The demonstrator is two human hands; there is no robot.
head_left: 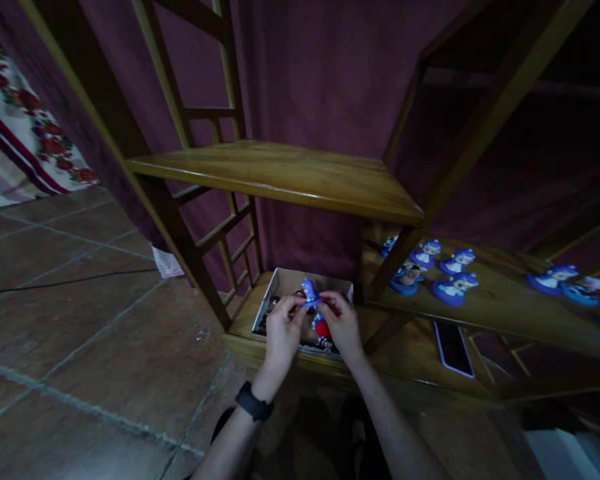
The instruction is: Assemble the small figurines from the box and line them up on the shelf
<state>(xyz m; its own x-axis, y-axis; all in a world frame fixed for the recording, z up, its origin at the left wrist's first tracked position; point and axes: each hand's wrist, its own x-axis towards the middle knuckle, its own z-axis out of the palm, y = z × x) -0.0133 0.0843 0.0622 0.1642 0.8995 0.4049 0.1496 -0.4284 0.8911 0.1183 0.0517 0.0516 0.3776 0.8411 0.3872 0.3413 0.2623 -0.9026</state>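
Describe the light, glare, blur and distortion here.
Head view: dim light, the upper right sinking almost to black; head view: a soft sheen on the wooden shelf; head view: the purple figurine between left hand and right hand lacks fine detail; head view: the left post slants strongly, and the pale object at lower right is blurred.

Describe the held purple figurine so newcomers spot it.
Find the wooden shelving, then the open box low on it. Over that box, left hand and right hand hold the purple figurine; similar figurines stand unheld on the shelf to the right.
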